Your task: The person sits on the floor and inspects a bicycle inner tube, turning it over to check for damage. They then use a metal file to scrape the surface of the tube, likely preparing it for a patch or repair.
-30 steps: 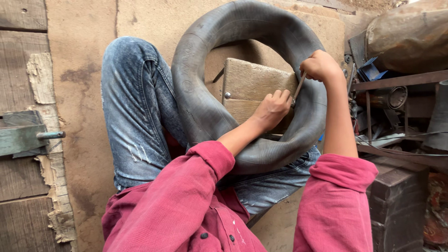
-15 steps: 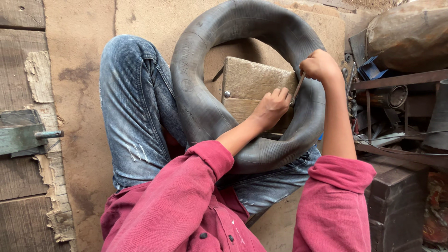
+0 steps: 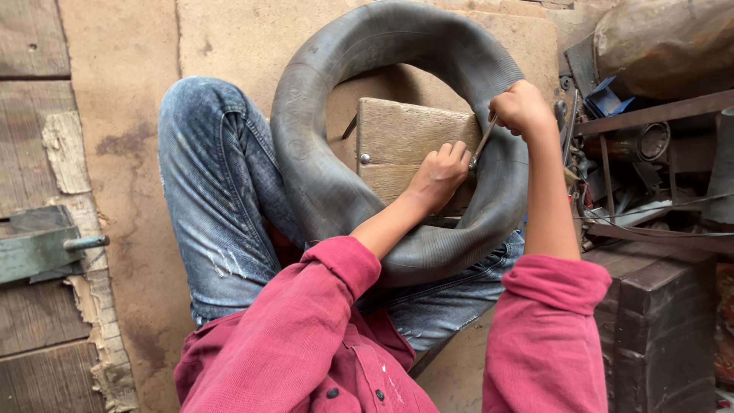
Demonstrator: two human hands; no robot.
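Black rubber inner tube (image 3: 321, 176) stands on edge across the person's lap, leaning over the blue-jeaned knee (image 3: 222, 191); all positions below are given from the tube.

Inside the ring, toward its right inner wall, the left hand (image 3: 437, 177) lies knuckles up, fingers bent and pressed down where the tube's inner edge meets a wooden block (image 3: 401, 145). Whether these fingers pinch rubber or only bear on it cannot be told.

On the tube's upper right curve, the right hand (image 3: 520, 107) is closed in a fist around a slim metal tool (image 3: 482, 144). The tool slants down from the fist across the inner edge, its tip just beside the left fingertips.

The wooden block shows through the ring's opening, behind the tube.

Beyond the tube's right side stand a dark metal box (image 3: 657, 321) and a rusty rack (image 3: 650, 115) of clutter. Well apart to its left, a green metal bracket (image 3: 38, 248) lies on worn planks.
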